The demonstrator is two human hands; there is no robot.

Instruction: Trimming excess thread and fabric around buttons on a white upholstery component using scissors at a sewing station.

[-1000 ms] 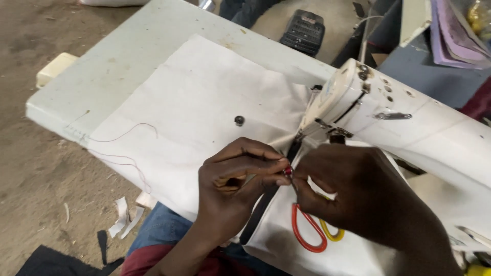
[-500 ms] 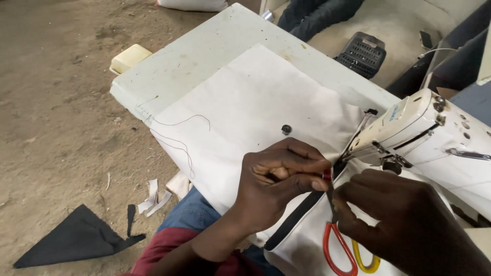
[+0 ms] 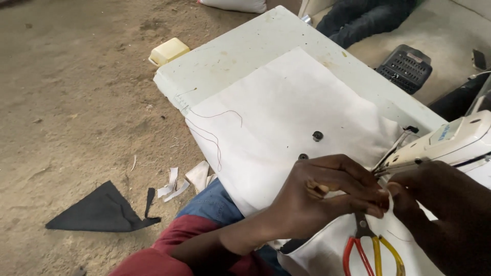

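Matt white cloth [image 3: 286, 128], seemingly cotton.

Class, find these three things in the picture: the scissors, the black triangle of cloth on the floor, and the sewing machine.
scissors [image 3: 372, 251], head view, on the red and yellow handles.
black triangle of cloth [image 3: 97, 211], head view, on its middle.
sewing machine [image 3: 450, 140], head view, on its white body.

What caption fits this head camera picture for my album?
Left hand and right hand pinch white cloth beside a sewing machine, scissors below.
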